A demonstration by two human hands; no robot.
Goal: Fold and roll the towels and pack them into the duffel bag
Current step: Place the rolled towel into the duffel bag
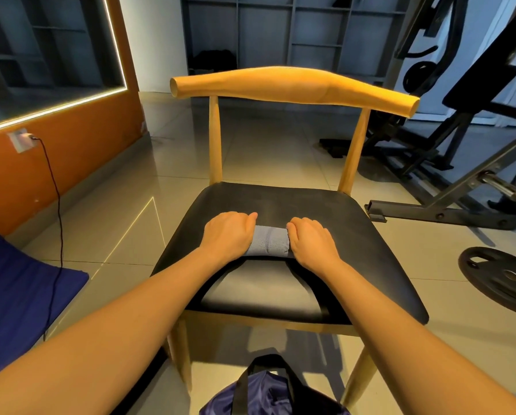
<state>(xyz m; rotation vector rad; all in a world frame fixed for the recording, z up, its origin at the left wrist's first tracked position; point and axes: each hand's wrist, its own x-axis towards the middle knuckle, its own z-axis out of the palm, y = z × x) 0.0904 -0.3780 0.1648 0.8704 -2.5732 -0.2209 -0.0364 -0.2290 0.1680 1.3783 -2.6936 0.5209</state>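
Black padded chair seat (355,250) under my hands, grey tiled floor (125,229) around. Black weight plate (502,277) lies right of my right hand (310,239). Navy nylon duffel bag (268,393) sits nearer me than both hands, contents unseen. Left hand (226,238) and right hand curl over the ends of the rolled grey towel (268,242) between them.

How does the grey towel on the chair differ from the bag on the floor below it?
The towel is pale grey, rolled into a tight cylinder; the duffel bag is dark shiny navy and slumped. The towel lies on the chair seat; the duffel bag sits on the floor. The left hand and right hand grip the towel; no hand touches the duffel bag. Both are soft fabric.
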